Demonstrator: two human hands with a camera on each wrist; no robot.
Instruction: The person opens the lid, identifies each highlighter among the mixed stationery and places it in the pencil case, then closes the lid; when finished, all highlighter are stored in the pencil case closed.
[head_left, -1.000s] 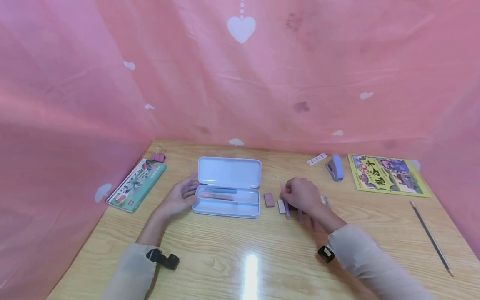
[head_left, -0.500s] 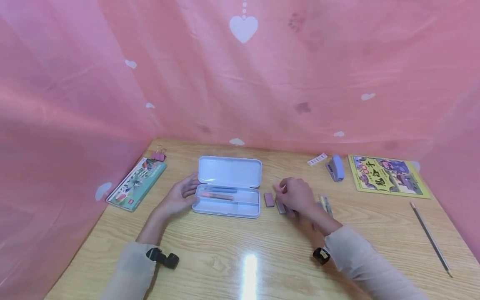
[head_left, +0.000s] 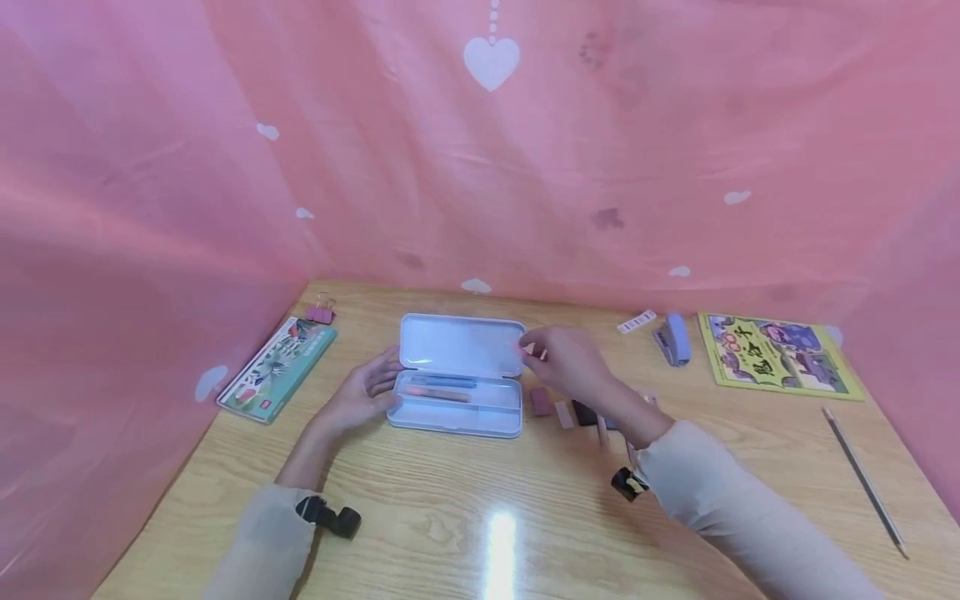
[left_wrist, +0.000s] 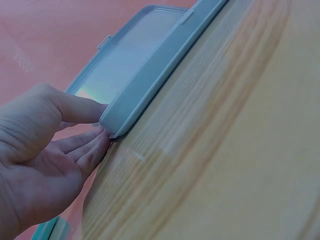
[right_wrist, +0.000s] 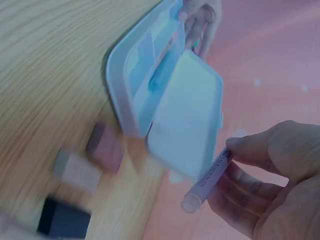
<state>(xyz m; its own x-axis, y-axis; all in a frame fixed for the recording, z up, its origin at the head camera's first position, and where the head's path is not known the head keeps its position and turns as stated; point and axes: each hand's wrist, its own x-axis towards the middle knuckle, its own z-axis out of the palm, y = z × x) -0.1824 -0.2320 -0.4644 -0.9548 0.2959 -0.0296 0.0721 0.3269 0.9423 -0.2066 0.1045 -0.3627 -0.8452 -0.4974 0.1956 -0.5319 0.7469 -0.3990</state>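
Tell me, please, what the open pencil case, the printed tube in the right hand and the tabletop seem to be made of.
Pencil case: probably smooth plastic, softly glossy, its lid catching a highlight; coated metal is possible.
Tube: likely smooth plastic, with a translucent end.
Tabletop: wood or wood-look laminate, grained, glossy enough to reflect light.

Purple stapler [head_left: 677,340], yellow booklet [head_left: 780,355], pink cloth [head_left: 405,183]

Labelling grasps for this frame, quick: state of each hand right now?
Left hand: open, touching one end of the pencil case.
Right hand: closed, holding a pen-like stick between thumb and fingers.
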